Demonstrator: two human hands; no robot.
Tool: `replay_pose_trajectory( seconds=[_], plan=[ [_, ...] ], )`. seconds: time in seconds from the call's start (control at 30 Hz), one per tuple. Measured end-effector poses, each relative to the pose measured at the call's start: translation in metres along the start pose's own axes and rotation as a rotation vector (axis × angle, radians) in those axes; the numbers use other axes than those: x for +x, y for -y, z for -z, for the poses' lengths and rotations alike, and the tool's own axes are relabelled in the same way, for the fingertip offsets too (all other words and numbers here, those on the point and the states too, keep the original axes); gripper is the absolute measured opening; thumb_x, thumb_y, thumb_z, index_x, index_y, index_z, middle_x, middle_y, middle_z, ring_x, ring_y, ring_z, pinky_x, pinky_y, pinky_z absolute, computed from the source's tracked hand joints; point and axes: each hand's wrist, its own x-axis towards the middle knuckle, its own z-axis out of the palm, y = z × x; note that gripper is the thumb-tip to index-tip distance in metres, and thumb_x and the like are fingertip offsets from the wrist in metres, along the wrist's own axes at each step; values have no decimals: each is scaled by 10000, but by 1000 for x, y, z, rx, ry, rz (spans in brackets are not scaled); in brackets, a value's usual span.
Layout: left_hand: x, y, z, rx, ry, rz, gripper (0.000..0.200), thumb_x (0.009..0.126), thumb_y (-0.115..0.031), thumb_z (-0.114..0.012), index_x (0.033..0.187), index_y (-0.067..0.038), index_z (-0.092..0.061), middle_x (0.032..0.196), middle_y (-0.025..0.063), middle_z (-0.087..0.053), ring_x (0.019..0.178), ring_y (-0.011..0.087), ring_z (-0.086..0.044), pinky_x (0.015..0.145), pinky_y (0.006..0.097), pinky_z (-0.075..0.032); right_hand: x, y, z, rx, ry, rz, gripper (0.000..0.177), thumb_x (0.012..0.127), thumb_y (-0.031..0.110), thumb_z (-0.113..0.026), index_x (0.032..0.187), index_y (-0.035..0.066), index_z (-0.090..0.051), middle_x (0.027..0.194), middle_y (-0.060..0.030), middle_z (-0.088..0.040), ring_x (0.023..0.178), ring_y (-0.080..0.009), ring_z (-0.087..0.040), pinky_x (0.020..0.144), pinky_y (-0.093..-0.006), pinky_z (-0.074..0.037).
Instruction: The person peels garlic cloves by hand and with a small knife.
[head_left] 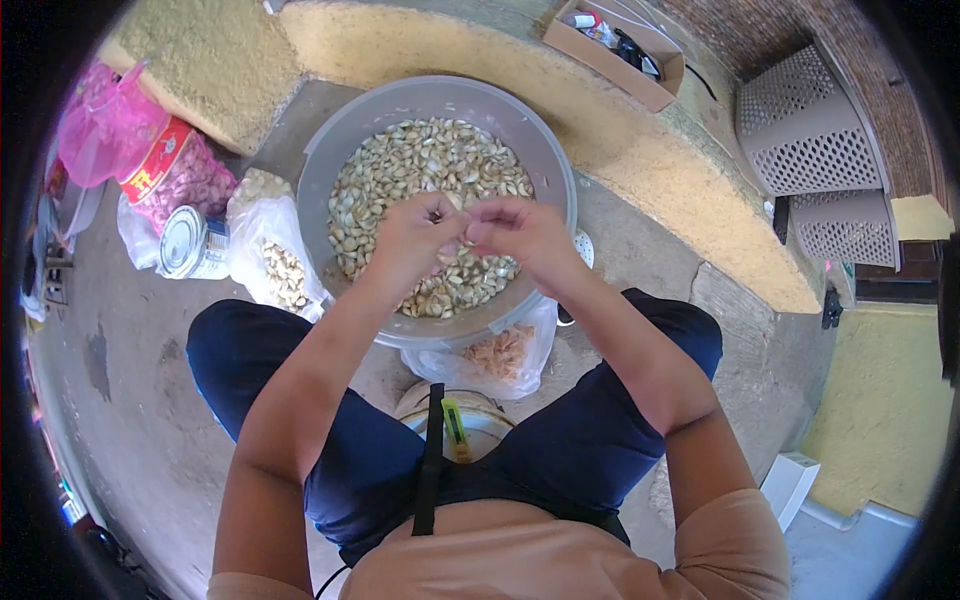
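Note:
My left hand [418, 236] and my right hand [522, 238] meet fingertip to fingertip above a big grey basin [318, 190]. Both are closed in a pinch on a small pale garlic clove [456, 201], mostly hidden by the fingers. Below them the basin holds a mass of unpeeled-looking garlic cloves [430, 150]. Left of the basin, an open clear plastic bag [283, 270] contains pale cloves. Between the basin and my knees lies another plastic bag [500, 355] with papery brownish skins in it.
A lidded tin [190, 245] and a pink net sack [185, 185] stand at the left. A low yellow wall [640, 190] curves behind the basin, with a cardboard box [615, 55] on it. A perforated crate [810, 130] is at right; a bucket [480, 425] sits between my legs.

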Motion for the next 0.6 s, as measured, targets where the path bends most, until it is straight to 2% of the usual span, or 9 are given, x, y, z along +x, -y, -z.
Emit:
replay_pose_trajectory(
  seconds=[0.03,0.07,0.13,0.17,0.23,0.33,0.47,0.6],
  plan=[
    [0,0,1,-72,59,12,124,778,-107,-554,686,-61,-485,574,1,-487,426,40,-405,329,168,-291,3,-3,2,-4,33,-21,237,793,114,-583,985,-22,-550,913,-77,-586,796,-149,-578,715,-278,-477],
    [-1,-1,2,4,12,8,125,772,-108,-552,677,-63,-484,564,3,-483,413,40,-391,329,175,-285,5,-6,4,-5,65,-42,218,796,113,-579,969,-18,-557,906,-75,-589,796,-148,-578,711,-278,-476],
    [1,-10,7,160,-90,-9,129,761,-109,-548,658,-66,-483,543,7,-475,388,41,-365,327,187,-273,14,-13,16,-67,-77,-43,207,784,106,-582,950,-16,-566,852,-69,-597,761,-131,-581,662,-249,-477],
    [1,-18,14,51,-132,-14,131,764,-111,-545,658,-72,-479,542,2,-465,391,40,-356,328,187,-268,16,-13,22,-98,-153,-46,202,778,103,-583,941,-15,-571,825,-66,-601,744,-123,-582,637,-235,-477],
    [2,-33,36,-172,-215,-25,134,769,-114,-538,659,-82,-470,540,-7,-443,397,39,-337,330,187,-259,18,-9,34,-90,-165,-76,180,780,110,-579,919,-4,-574,815,-56,-603,739,-113,-581,632,-234,-473],
    [10,-31,55,-346,-228,-34,141,783,-139,-534,675,-82,-464,579,-8,-436,423,39,-336,334,184,-254,21,-9,38,-93,-158,-121,159,785,114,-568,899,4,-575,798,-46,-602,724,-104,-575,619,-235,-467],
    [10,-29,53,-419,-150,6,151,810,-181,-525,719,-83,-454,630,-4,-439,465,43,-373,332,181,-256,24,-20,34,-241,-94,-131,145,808,148,-555,874,21,-579,788,-21,-584,740,-97,-551,646,-230,-446],
    [9,-28,44,-479,-131,51,172,826,-217,-512,742,-85,-441,654,6,-453,486,47,-393,328,181,-259,27,-26,25,-323,-25,-86,163,797,146,-556,871,3,-579,735,-34,-584,684,-93,-551,611,-229,-447]
  ],
)
